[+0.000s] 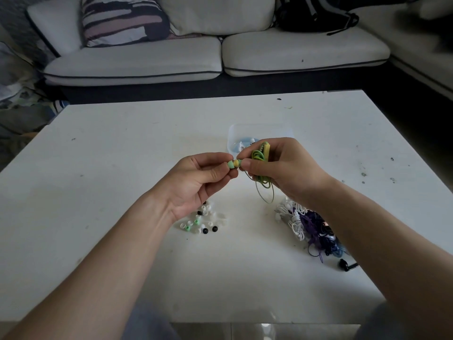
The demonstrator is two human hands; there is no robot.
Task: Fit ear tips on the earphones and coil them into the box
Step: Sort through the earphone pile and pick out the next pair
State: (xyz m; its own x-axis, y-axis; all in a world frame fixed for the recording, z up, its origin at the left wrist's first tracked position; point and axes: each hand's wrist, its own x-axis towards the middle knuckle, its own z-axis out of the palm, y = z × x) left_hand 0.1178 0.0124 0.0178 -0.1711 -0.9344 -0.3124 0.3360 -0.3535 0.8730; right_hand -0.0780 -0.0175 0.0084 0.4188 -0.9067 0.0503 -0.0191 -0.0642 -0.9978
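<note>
My right hand (282,168) grips a coiled green and yellow earphone (259,158), its cable loops hanging below the fist. The yellow earbud (236,162) sticks out to the left between thumb and forefinger. My left hand (201,180) pinches a pale green ear tip (230,164) right against that earbud. Behind the hands stands a clear plastic box (235,133) with a blue and white earphone coiled inside. A pile of loose ear tips (203,222), white, black and green, lies under my left wrist.
A tangle of white, purple and blue earphones (311,227) lies on the white table (122,155) under my right forearm, with a black plug (346,265) beside it. A sofa with cushions (137,62) stands beyond the table's far edge.
</note>
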